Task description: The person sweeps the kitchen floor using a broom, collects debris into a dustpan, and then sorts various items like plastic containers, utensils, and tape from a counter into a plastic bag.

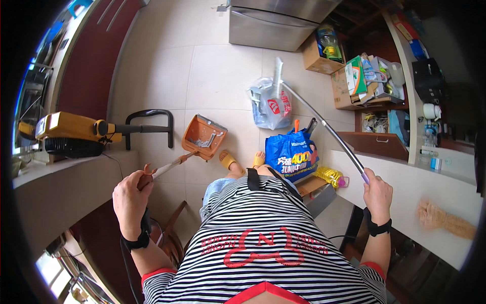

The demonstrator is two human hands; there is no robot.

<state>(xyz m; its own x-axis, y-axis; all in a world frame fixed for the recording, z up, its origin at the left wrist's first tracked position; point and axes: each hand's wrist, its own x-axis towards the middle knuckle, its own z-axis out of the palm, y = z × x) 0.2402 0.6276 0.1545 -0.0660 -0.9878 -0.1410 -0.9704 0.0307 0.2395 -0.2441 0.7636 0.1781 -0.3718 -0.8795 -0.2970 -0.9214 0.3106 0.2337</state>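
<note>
My left hand [131, 197] is closed round the handle of an orange long-handled dustpan [205, 136], which holds scraps and stands on the floor in front of my feet. At the right, my right hand [377, 195] grips the purple end of a broom's metal pole [334, 135]. The broom head [278, 74], slightly blurred, is raised over or beside a clear plastic bag with red print [279, 110]; whether they touch I cannot tell. Both wrists wear black bands.
A blue shopping bag [292, 154] and a yellow oil bottle [330, 176] are near my feet. Cardboard boxes [343, 91] sit at the right by an open drawer [374, 142]. A stainless-steel refrigerator [269, 30] is ahead. A yellow-and-black appliance [72, 131] juts in from the left.
</note>
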